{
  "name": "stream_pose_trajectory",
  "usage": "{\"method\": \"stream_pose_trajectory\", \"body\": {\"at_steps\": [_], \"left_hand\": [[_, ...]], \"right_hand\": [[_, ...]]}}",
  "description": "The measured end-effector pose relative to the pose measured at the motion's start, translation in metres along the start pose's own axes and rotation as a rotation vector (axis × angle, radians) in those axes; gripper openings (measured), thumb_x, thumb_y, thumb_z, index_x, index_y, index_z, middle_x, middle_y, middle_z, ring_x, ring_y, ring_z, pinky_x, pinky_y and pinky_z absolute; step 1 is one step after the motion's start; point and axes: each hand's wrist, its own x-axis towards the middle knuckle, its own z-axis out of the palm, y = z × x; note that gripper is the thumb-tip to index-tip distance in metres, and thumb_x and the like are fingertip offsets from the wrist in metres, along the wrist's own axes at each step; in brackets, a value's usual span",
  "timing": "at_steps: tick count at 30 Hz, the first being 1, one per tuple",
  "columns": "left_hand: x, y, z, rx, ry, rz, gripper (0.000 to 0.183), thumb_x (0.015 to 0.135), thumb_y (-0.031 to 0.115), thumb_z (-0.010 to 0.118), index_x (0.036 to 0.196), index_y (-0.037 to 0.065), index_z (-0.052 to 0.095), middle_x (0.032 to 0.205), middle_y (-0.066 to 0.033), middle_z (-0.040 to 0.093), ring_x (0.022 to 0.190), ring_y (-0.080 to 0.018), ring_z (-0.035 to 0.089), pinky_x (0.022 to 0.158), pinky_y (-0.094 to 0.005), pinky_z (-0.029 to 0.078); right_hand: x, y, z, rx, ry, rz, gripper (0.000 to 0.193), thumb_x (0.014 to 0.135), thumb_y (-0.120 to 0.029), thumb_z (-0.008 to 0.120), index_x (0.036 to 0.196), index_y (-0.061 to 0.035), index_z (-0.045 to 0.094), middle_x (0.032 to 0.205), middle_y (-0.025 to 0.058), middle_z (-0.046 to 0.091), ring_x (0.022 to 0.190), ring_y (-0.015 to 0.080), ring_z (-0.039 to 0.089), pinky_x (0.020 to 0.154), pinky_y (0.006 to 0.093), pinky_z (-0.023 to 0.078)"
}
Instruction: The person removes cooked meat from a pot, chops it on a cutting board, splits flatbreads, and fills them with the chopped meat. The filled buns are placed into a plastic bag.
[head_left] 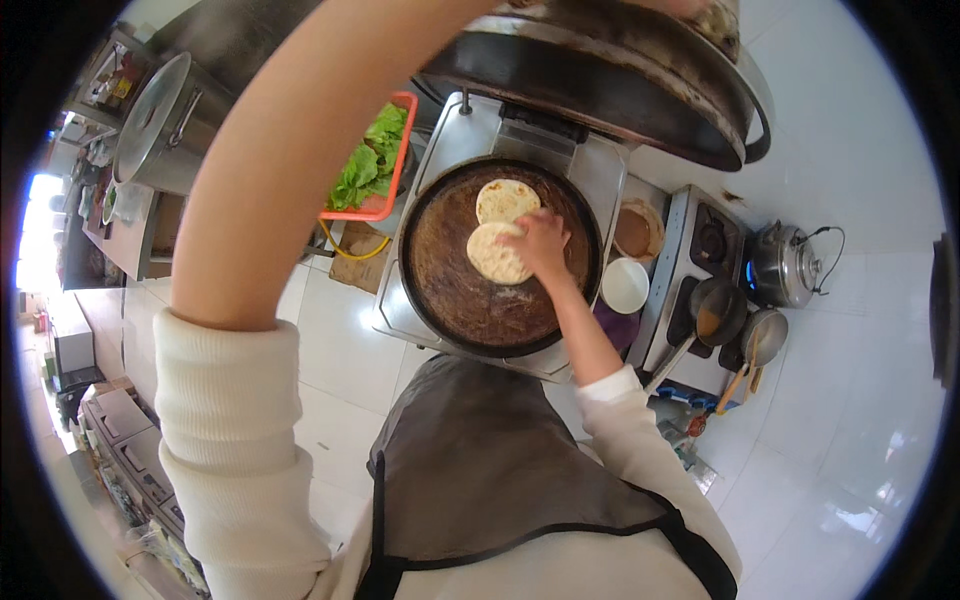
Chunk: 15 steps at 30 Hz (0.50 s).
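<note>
Two round, pale flatbreads lie on a dark round griddle [450, 310]. The far flatbread [507, 198] has brown spots, and the near flatbread [494, 255] partly overlaps it. My right hand [543, 245] is closed at the near one's right edge, fingertips on its top; the thumb is hard to make out. Over the griddle's far side stands a large dark lid [600, 85], tilted up. My left arm reaches up across the view towards it. Only a sliver of skin, seemingly my left hand [680, 6], shows at the lid's upper edge; its fingers are cut off.
Left of the griddle sits an orange basket [372, 213] of green leaves, near a big steel pot [165, 125]. On the right are a white bowl [625, 286], a stove [672, 290] with a lit burner, a pan [718, 308], a saucepan [765, 335] and a kettle [783, 268].
</note>
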Motion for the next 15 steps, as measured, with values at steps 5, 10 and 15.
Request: {"method": "stream_pose_trajectory", "body": {"at_steps": [5, 10, 15], "left_hand": [[-0.002, 0.008, -0.001, -0.067, 0.087, -0.028, 0.032, 0.072, 0.003, 0.059, 0.102, 0.005, 0.068, 0.135, -0.0214, 0.055, 0.140, -0.0386, 0.035, 0.118, -0.0581, 0.020], [-0.005, 0.017, -0.004, -0.124, 0.096, -0.067, 0.025, 0.071, 0.005, 0.061, 0.095, 0.004, 0.069, 0.132, -0.0236, 0.055, 0.138, -0.0408, 0.036, 0.117, -0.0595, 0.021], [-0.009, 0.027, -0.006, -0.163, 0.142, -0.079, 0.022, 0.072, 0.005, 0.062, 0.093, 0.004, 0.070, 0.133, -0.0255, 0.054, 0.138, -0.0427, 0.035, 0.117, -0.0601, 0.021]], "right_hand": [[0.074, -0.015, -0.010, -0.217, 0.024, 0.273, 0.096, 0.056, -0.051, 0.088, 0.136, -0.0119, 0.053, 0.141, 0.0180, 0.043, 0.131, 0.0387, 0.036, 0.103, 0.0541, 0.030], [0.082, -0.027, -0.007, -0.242, -0.202, 0.433, 0.109, 0.052, -0.046, 0.091, 0.141, -0.0075, 0.042, 0.144, 0.0199, 0.039, 0.133, 0.0410, 0.033, 0.105, 0.0531, 0.030], [0.008, -0.055, 0.024, 0.061, 0.201, -0.007, 0.065, 0.063, -0.020, 0.086, 0.115, -0.0049, 0.049, 0.118, 0.0226, 0.057, 0.111, 0.0388, 0.053, 0.093, 0.0526, 0.038]]}}
